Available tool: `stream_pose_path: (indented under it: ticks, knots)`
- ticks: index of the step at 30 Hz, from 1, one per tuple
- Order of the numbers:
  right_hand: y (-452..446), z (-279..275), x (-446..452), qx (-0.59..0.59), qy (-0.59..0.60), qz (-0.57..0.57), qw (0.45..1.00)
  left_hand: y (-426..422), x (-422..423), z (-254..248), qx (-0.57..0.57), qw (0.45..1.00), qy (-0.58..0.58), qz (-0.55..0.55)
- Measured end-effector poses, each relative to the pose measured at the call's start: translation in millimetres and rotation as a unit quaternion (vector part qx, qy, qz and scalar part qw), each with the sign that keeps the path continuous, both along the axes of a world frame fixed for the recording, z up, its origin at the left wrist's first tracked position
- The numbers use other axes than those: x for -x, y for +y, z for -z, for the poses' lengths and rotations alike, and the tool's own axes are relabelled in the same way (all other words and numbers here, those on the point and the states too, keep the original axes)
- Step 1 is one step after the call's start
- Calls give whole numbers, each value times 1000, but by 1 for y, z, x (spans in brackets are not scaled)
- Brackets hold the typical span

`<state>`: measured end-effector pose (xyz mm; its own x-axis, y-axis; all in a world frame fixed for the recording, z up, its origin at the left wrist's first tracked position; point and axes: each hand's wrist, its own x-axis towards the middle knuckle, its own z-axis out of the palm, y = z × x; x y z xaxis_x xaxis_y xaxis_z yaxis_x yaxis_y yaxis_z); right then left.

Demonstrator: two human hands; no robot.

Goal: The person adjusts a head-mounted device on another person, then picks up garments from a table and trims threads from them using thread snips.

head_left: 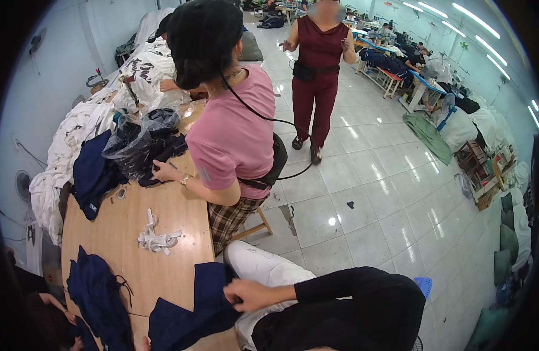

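A navy blue garment (190, 310) lies spread across the near end of the wooden table, its right side reaching my lap. My right hand (249, 294), coming out of a black sleeve, has its fingers curled closed on the garment's right edge. Of my left hand (146, 344) only a bit of finger shows at the bottom edge, beside the same garment; its grip is hidden. Another navy garment (100, 298) with a dark drawstring lies bunched to the left. Farther up the table is a small tangle of white fabric strips (158, 237).
A co-worker in a pink shirt (240, 128) sits at the table (114, 234), handling dark pieces by a clear plastic bag (129, 152). White cloth (64, 158) is heaped along the wall. Another person (319, 70) stands on the tiled floor. A third person's arm (59, 304) shows lower left.
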<state>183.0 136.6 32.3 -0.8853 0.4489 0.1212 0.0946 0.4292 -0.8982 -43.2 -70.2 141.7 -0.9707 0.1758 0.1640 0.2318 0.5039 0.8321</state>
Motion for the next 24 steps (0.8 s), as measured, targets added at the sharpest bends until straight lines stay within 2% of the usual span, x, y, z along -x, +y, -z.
stream_pose_path:
  ticks: [2, 4, 7, 8, 10, 12, 13, 14, 15, 16, 17, 18, 19, 20, 21, 24]
  knots:
    - [23, -52, -5, -21, 59, 125, 990, 5, -7, -6, 30, 998, 53, -5]
    - [47, -87, -9, -83, 120, 193, 970, 9, -14, -13, 58, 995, 86, -2]
    - [79, -101, -5, -110, 206, 237, 943, 20, -26, -22, 89, 989, 114, 16]
    - [80, -107, -13, -86, 199, 248, 944, 24, -29, -25, 91, 988, 118, 29]
    - [82, -134, -24, -49, 195, 273, 941, 28, -15, -33, 7, 989, 116, 92]
    - [79, -136, -20, 7, 201, 259, 945, 20, -1, -33, -67, 981, 99, 152]
    - [79, -132, -7, 29, 224, 239, 945, 21, 36, -15, -149, 973, 58, 167]
    - [79, -129, 6, 51, 245, 218, 943, 25, 58, -21, -188, 966, 41, 173]
    - [78, -128, 18, 87, 202, 186, 958, 36, 58, -48, -226, 958, 44, 169]
    - [74, -122, 33, 93, 234, 165, 954, 41, 53, -75, -103, 968, 205, 106]
    - [68, -128, 44, 100, 269, 138, 948, 23, 114, -57, -275, 942, 172, 83]
    - [61, -139, 52, 105, 302, 113, 941, 28, 106, -88, -304, 926, 218, 49]
    - [54, -149, 59, 111, 322, 89, 936, 25, 87, -108, -180, 919, 349, 42]
    - [48, -159, 61, 119, 340, 66, 931, 31, 55, -140, -67, 875, 480, 7]
    - [45, -166, 61, 135, 316, 29, 939, 32, 45, -150, -31, 842, 537, -30]
    - [36, -134, 79, 68, 376, -2, 924, 9, 56, -119, -10, 835, 545, -78]
